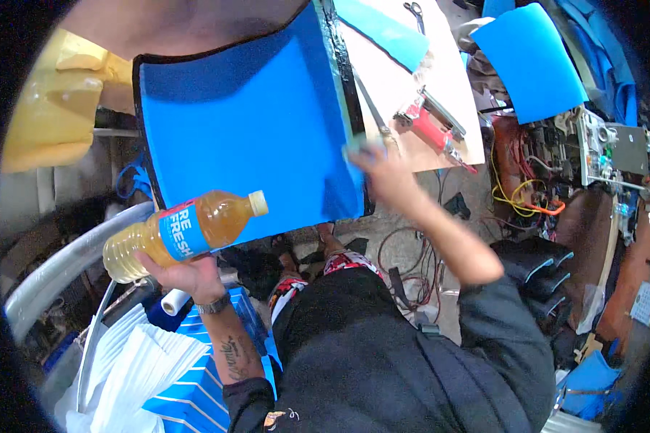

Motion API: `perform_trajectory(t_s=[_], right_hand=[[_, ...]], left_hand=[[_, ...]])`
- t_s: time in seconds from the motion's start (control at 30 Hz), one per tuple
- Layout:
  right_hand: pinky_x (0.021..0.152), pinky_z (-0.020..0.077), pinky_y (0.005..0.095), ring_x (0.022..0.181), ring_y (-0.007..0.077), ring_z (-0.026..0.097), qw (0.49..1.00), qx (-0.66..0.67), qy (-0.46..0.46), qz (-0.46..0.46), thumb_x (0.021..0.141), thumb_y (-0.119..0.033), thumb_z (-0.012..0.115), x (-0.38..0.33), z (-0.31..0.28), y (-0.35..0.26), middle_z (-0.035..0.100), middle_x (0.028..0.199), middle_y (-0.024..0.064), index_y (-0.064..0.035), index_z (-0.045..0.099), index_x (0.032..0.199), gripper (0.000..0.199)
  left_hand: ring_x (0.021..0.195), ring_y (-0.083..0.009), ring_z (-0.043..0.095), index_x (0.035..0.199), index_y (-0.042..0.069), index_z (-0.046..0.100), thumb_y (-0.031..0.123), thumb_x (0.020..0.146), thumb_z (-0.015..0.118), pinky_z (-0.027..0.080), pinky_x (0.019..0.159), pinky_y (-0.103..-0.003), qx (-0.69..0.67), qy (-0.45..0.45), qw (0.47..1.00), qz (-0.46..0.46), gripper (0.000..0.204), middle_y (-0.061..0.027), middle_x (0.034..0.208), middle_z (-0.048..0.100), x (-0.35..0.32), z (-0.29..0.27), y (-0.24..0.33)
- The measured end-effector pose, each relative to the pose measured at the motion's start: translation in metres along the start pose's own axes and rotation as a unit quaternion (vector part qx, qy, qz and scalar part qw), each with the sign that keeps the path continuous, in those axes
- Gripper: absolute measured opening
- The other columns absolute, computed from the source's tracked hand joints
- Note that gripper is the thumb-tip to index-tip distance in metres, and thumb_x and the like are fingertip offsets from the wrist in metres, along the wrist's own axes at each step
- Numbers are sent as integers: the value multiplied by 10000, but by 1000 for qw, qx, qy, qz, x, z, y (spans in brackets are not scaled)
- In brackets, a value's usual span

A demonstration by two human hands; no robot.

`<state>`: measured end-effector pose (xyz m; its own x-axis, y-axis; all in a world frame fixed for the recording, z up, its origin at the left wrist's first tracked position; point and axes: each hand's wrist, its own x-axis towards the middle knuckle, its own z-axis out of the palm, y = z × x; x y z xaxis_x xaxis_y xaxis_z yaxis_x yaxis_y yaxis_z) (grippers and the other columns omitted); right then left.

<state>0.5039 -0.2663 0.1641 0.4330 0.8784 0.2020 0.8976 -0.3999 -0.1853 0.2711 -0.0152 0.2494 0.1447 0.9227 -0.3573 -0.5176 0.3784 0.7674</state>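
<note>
the plastic bottle [184, 234] with yellow liquid, a blue label and a cream cap lies tipped on its side in the left hand [188, 278], whose fingers are wrapped under it, just below the lower left edge of the big blue foam sheet [245, 123]. the right hand [386, 173] is well apart from the left one, pressed on the right edge of that blue sheet with a small pale blue thing under its fingers. past the sheet's right edge lie a red tool [430, 126] and scissors [414, 13] on a tan board [412, 79], and a white roll [175, 302] sits below the bottle.
</note>
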Motion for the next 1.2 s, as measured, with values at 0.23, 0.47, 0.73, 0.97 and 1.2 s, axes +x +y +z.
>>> perform_trajectory(t_s=[0.23, 0.47, 0.73, 0.97, 1.2], right_hand=[[700, 515, 407, 912, 312, 560, 992, 58, -33, 102, 708, -118, 583, -29, -43, -57, 556, 1087, 77, -197, 597, 1076, 377], [826, 463, 405, 1044, 328, 518, 978, -67, -110, 163, 696, -138, 612, -70, -2, -100, 519, 1205, 66, -182, 586, 1112, 419], [874, 476, 391, 996, 225, 585, 634, 594, 169, 466, 765, -43, 567, -127, -11, -190, 593, 1128, 101, -74, 537, 1181, 417], [869, 495, 411, 984, 243, 596, 289, 826, 351, 333, 823, -45, 513, -73, -10, -226, 578, 1131, 124, 1, 480, 1196, 377], [953, 428, 454, 1100, 263, 539, 229, 904, 313, 180, 843, -38, 485, -76, -7, -228, 522, 1228, 127, -14, 430, 1257, 418]], left_hand=[[1083, -291, 535, 1219, 72, 459, 551, 862, 433, 417, 948, -447, 14, -141, 990, -15, 599, -119, 1184, 545, 28, -3, -3], [1095, -280, 528, 1227, 76, 450, 532, 850, 472, 423, 948, -428, 16, -214, 974, -67, 592, -110, 1184, 542, 34, -7, 14], [1064, -265, 543, 1206, 20, 452, 481, 884, 476, 433, 929, -408, -13, -379, 920, -101, 563, -125, 1162, 549, 22, 6, 26], [1110, -245, 521, 1262, 27, 423, 456, 912, 450, 388, 983, -404, 4, -554, 822, -134, 555, -124, 1219, 527, -34, 77, 41], [1002, -209, 583, 1180, 8, 478, 372, 933, 457, 465, 877, -365, 77, -648, 749, -114, 441, -108, 1095, 587, -64, 104, 48]])
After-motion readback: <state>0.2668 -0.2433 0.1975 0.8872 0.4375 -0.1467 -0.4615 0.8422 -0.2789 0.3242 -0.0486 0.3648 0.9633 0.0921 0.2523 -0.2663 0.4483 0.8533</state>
